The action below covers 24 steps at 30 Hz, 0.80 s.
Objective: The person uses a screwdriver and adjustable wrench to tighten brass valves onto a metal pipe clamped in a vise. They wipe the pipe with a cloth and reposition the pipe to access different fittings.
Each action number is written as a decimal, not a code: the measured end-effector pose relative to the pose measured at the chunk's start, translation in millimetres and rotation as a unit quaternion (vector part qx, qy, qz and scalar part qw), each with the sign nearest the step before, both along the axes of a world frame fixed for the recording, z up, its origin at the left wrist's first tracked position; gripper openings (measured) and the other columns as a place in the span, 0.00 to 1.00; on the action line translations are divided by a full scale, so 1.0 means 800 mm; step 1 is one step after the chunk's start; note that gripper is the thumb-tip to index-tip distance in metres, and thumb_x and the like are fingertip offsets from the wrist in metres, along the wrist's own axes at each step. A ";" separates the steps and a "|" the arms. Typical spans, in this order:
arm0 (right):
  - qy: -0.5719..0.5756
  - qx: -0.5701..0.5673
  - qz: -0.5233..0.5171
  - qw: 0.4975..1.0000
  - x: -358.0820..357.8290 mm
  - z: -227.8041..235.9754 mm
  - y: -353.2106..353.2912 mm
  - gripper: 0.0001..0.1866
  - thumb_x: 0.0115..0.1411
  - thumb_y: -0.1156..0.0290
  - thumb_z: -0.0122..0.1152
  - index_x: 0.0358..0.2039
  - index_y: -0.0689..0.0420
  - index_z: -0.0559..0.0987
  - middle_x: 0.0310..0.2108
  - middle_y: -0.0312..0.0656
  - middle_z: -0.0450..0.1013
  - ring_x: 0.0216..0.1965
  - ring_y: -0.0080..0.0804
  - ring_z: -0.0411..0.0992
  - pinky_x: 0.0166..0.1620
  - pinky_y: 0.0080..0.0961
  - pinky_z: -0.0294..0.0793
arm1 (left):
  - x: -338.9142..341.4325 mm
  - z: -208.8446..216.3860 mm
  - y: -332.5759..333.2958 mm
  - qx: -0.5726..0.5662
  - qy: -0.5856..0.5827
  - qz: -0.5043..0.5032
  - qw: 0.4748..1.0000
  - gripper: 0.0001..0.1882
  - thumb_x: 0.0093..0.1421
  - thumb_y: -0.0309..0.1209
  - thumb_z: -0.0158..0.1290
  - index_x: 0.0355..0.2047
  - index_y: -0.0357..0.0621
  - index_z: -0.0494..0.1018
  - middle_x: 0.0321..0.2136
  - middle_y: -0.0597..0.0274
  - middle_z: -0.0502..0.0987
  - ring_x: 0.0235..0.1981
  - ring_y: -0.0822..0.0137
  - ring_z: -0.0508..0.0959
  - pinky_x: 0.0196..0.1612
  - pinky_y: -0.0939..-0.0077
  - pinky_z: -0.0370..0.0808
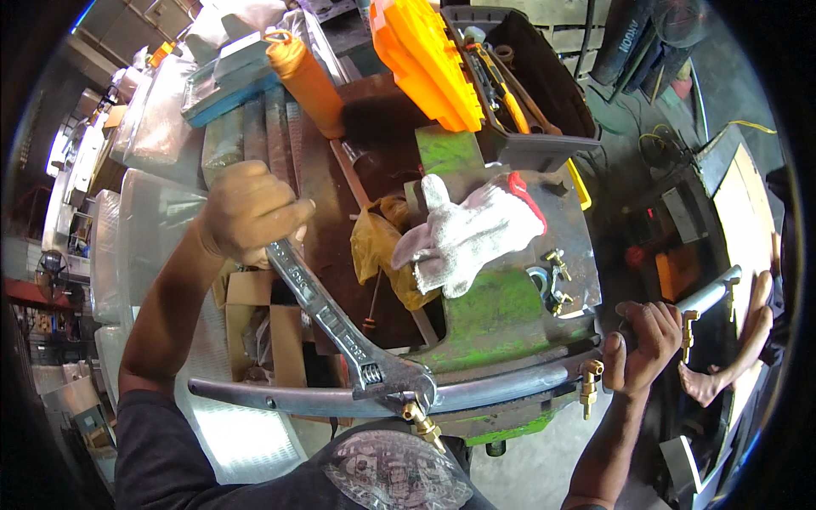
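My left hand [255, 212] is closed around the handle end of a large adjustable wrench [319, 302], which slants down to the right. The wrench's jaw lies over a steel pipe [506, 391], at the base of a brass fitting [422, 425]. On the right, my right hand [644, 344] is wrapped round the pipe between a second brass fitting [588, 391] and a third brass fitting [689, 331] near the far right end. Behind the pipe's middle stands a green bench vise [489, 319]; whether its jaws grip the pipe is hard to see.
White gloves [480, 234] with a red cuff lie on the vise, beside loose brass fittings [557, 263] and a yellow plastic bag [382, 242]. Behind are an open toolbox [544, 149] and an orange cylindrical pouch [308, 85]. Another person's bare limb [722, 378] shows at right.
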State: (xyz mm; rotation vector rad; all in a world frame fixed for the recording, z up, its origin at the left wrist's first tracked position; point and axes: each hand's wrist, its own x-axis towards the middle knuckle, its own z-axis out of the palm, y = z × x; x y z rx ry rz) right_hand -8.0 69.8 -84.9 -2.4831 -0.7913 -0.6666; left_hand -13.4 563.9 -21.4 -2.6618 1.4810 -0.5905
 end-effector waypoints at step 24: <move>0.003 0.012 -0.004 1.000 0.002 -0.003 -0.001 0.25 0.54 0.50 0.52 0.25 0.64 0.77 0.18 0.44 0.67 0.20 0.43 0.65 0.32 0.36 0.60 | 0.098 0.000 -0.046 -0.001 0.040 -0.091 0.995 0.13 0.45 0.35 0.63 0.30 0.44 0.76 0.20 0.65 0.67 0.19 0.62 0.70 0.24 0.67 0.64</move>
